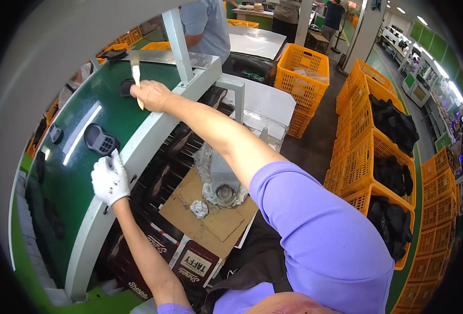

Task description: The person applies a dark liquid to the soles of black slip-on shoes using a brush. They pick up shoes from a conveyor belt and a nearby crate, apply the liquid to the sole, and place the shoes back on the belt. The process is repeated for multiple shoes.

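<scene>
My bare right hand [152, 95] reaches across the green conveyor belt [77, 172], closed around a brush [137, 86] with a pale handle and its bristles pointing away from me. A dark shoe sole [127, 88] sits at its fingers; whether they also grip it I cannot tell. Nearer to me, my left hand [109, 179] wears a white glove with dark smudges. Its fingertips pinch the near end of a black shoe sole [100, 140] with a grid of hollows, lying on the belt.
More soles [56, 133] lie on the belt, beside its pale metal frame [137, 138]. A small glass jar [225, 193] and crumpled wad [199, 209] sit on cardboard [210, 225]. Orange crates [367, 162] of black parts stand right. A person [206, 29] stands beyond the belt.
</scene>
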{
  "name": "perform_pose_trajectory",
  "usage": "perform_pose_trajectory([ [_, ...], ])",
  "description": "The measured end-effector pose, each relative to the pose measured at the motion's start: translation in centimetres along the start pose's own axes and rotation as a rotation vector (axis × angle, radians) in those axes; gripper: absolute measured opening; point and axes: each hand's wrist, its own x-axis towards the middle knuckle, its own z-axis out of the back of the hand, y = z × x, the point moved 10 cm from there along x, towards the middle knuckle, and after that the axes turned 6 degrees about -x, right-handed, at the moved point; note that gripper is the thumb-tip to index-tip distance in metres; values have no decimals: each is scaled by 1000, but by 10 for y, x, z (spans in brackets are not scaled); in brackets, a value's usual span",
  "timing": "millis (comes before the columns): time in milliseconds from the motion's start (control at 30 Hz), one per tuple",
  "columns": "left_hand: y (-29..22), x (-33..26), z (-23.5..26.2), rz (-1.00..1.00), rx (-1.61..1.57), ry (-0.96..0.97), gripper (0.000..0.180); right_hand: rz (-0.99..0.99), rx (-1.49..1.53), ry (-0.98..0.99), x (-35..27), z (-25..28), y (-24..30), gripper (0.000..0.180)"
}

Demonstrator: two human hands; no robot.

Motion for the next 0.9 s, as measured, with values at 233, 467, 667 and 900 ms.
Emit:
perform_pose_trajectory([
  [233, -4, 3, -12, 18, -19, 85, 44, 396, 99, 111, -34, 53, 88, 10],
  [467, 14, 5, -21, 136, 66, 171, 59, 843, 273, -244, -208, 278, 137, 22],
  [667, 55, 3, -25, 224, 143, 299, 63, -38, -69, 165, -358, 389, -77, 13],
  [900, -92, -11, 23, 362, -323, -307, 44, -1173, -105, 185, -633, 518, -207, 15],
])
